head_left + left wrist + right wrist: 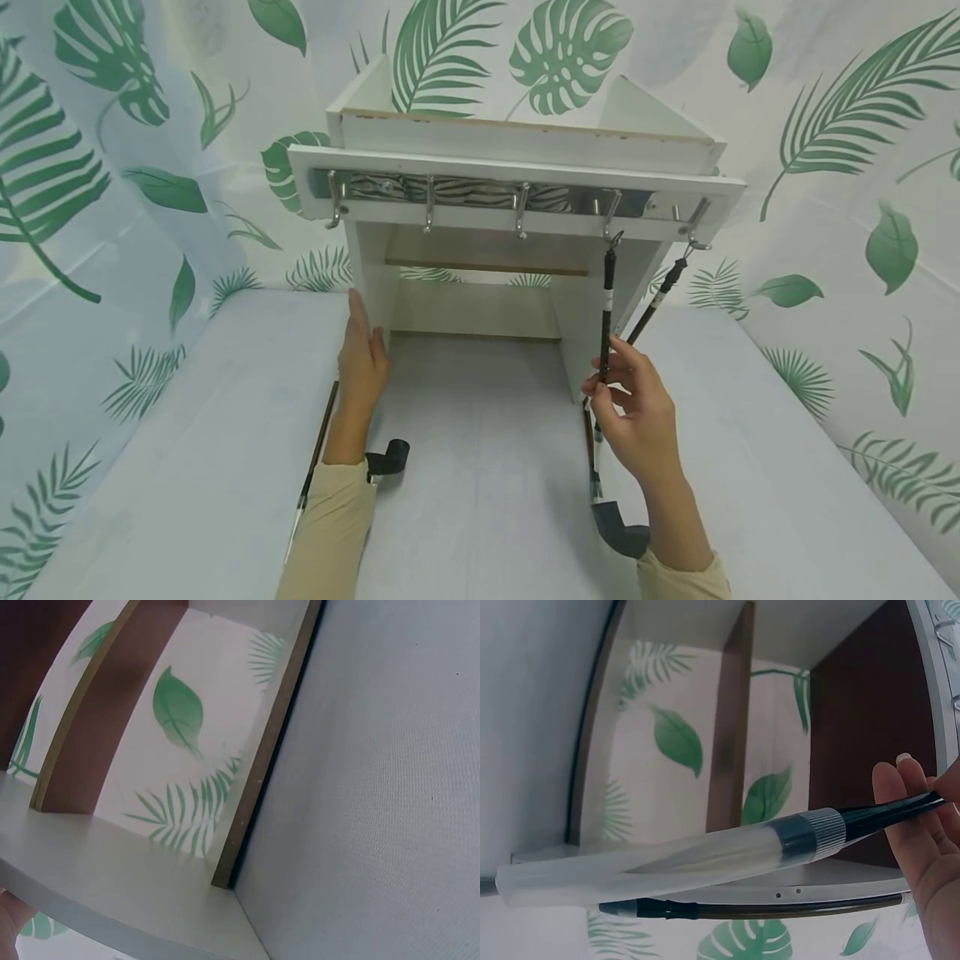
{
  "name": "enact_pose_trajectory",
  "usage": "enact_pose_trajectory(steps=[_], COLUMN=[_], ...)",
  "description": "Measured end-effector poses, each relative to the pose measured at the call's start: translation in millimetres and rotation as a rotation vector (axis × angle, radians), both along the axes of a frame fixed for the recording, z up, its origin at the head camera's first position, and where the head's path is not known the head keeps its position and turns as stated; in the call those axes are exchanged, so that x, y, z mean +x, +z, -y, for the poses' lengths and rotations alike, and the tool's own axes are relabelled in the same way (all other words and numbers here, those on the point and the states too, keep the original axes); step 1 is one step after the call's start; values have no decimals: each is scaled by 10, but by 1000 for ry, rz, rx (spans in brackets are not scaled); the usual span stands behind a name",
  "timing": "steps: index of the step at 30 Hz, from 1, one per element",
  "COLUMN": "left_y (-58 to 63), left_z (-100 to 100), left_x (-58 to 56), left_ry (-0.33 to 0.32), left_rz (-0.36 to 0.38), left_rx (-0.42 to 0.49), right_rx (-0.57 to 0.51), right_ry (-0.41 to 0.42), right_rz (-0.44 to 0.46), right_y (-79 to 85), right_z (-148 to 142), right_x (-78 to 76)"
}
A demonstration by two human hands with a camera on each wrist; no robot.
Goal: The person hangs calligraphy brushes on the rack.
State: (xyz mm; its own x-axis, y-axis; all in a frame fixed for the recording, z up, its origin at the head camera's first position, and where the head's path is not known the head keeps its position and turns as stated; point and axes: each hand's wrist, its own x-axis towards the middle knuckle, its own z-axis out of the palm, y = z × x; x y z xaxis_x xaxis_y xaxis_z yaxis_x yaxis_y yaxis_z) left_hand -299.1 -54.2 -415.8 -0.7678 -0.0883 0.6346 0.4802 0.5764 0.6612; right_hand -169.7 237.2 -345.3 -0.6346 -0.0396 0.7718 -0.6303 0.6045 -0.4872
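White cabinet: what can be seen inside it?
Two boards, with leaf-print backdrop showing through the back. In the head view, the hook rail covers part of the upper interior of the white cabinet.

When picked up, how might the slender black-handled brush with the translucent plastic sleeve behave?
The slender black-handled brush is probably stiff, as its handle runs straight. It is likely light, being so thin. Its translucent plastic sleeve looks smooth and round, so it may slip or roll if laid flat.

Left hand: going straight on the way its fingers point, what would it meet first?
Probably the hook rail, near its left end, above the left hand in the head view; depth is unclear, so it might pass behind.
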Motion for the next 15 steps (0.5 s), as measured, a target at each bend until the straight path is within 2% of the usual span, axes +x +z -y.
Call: enact_pose_trajectory(steps=[15], left_y=[8], left_z=[-2], left_x=[1], left_ry=[9], left_rz=[28], left_rx=[-4], right_rx=[25], right_ry=[-49], right_rz=[-10], right_y=[-31], right_z=[-22], right_x=[-18])
